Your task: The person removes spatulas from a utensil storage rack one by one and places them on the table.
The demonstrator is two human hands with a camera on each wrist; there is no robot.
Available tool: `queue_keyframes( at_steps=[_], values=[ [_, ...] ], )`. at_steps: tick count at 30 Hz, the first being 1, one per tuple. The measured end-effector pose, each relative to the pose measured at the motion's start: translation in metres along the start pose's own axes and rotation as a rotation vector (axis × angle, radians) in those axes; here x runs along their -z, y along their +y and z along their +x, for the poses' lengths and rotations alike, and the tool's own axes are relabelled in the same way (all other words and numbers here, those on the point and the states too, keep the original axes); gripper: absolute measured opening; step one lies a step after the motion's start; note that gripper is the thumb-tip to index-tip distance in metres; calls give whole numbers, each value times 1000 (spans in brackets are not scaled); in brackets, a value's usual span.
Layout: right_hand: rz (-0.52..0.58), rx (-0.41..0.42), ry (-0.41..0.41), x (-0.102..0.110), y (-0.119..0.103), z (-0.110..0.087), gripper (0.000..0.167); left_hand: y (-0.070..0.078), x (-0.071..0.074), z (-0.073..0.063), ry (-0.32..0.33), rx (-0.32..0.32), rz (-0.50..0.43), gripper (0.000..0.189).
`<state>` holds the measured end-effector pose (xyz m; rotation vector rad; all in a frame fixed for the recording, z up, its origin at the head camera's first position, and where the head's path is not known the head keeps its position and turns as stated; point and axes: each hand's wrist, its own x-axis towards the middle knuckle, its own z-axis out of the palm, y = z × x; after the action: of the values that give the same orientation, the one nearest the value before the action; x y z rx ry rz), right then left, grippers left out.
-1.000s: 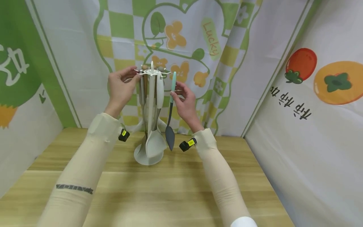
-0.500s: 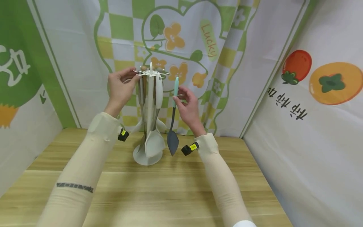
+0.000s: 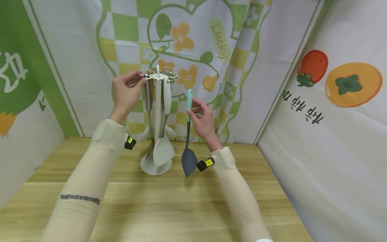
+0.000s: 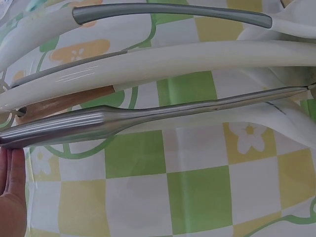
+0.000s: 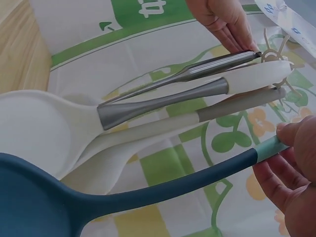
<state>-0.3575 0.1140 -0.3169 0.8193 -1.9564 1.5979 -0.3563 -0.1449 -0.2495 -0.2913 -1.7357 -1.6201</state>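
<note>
My right hand (image 3: 204, 121) pinches the turquoise handle of a spatula (image 3: 189, 160) with a dark blade. The spatula hangs upright, blade down, to the right of a white utensil rack (image 3: 156, 170) and apart from it. My left hand (image 3: 124, 93) is at the rack's hook ring, its thumb and fingers pinching the top of a steel-handled utensil (image 4: 74, 126). The lower end of that utensil is hidden behind others. A white-headed turner (image 3: 163, 152) hangs at the rack's front. In the right wrist view, the spatula (image 5: 163, 191) crosses in front of the hanging utensils.
The rack stands near the back of a wooden table (image 3: 145, 208). Close behind it hangs a green and yellow checked curtain (image 3: 124, 27). Printed cloth walls (image 3: 320, 141) rise at both sides. More wooden-handled utensils (image 3: 150, 71) hang around the rack.
My right hand has moved down and slightly right, taking the spatula away from the rack and toward me. The left hand keeps its place at the hook ring.
</note>
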Motion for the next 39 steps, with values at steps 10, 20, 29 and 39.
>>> queue_keyframes(
  at_steps=[10,20,29,39],
  values=[
    [-90,-94,-1,10,19,-15,36,-3,1,0,-4,-25,-10,27],
    [-207,-217,-48,12,33,-34,33,-3,4,-1,-9,-6,10,28],
    [-208,-376,-85,12,48,-51,34,3,4,1,-30,-29,0,24],
    [-212,-409,-92,7,60,-68,33,2,5,-3,-19,-23,-15,23]
  ],
)
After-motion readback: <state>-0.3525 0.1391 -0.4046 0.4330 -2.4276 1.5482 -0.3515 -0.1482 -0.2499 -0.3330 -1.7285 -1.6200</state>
